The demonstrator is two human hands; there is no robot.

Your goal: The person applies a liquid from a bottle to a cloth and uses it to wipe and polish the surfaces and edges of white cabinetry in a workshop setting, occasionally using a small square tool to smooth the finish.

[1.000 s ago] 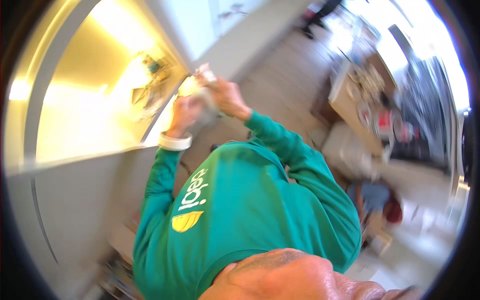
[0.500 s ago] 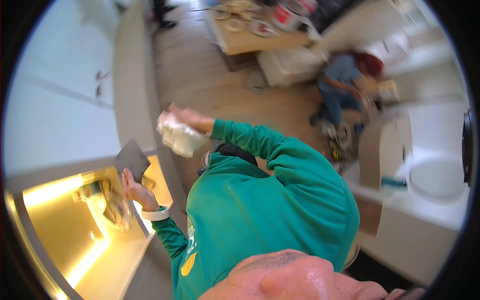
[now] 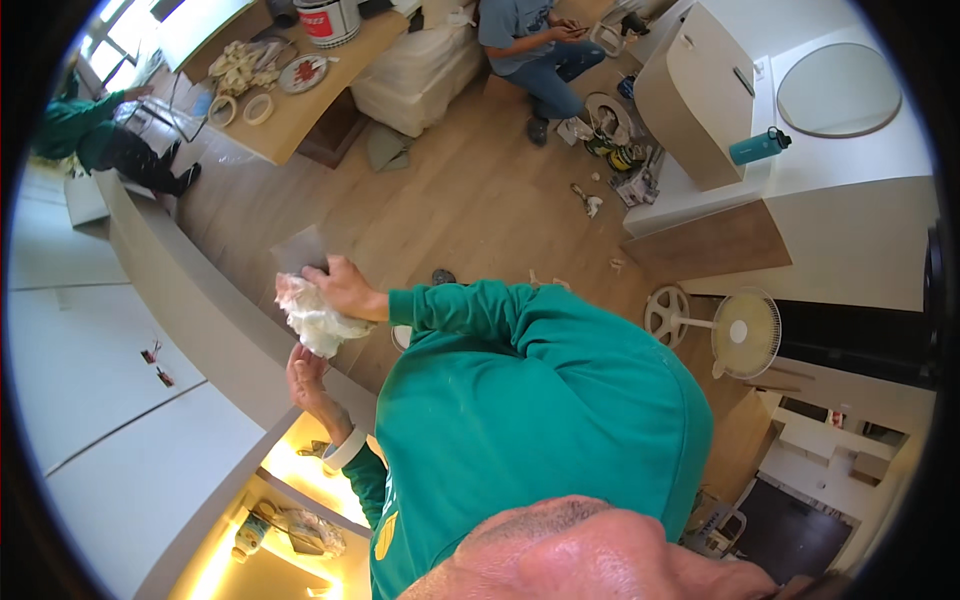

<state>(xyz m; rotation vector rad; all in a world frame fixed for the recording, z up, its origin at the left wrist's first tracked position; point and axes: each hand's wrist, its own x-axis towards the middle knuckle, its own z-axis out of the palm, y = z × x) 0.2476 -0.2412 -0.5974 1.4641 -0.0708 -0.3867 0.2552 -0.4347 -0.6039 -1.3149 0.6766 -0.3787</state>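
Note:
A crumpled white cloth (image 3: 322,322) is bunched in my right hand (image 3: 348,289), whose fingers are closed round it. A thin grey flat sheet (image 3: 302,250) sticks out beyond that hand and seems gripped along with the cloth; its held edge is hidden. My left hand (image 3: 312,385) is just below, fingers bent and drawn together at the cloth's lower edge, their tips partly hidden by it. Round my left wrist sits a white ring like a tape roll (image 3: 345,450).
Left stand white cabinets (image 3: 90,340) above a lit niche (image 3: 275,575) with a plastic-wrapped object. A wooden table (image 3: 270,135) bears tape rolls, rags and a bucket. One person (image 3: 540,60) crouches far off; another (image 3: 110,135) stands far left. A fan (image 3: 745,333) is at right.
The grey sheet has gone from my left hand to beside my right hand. Both hands have come together at the cloth. My view has swung, bringing the fan in.

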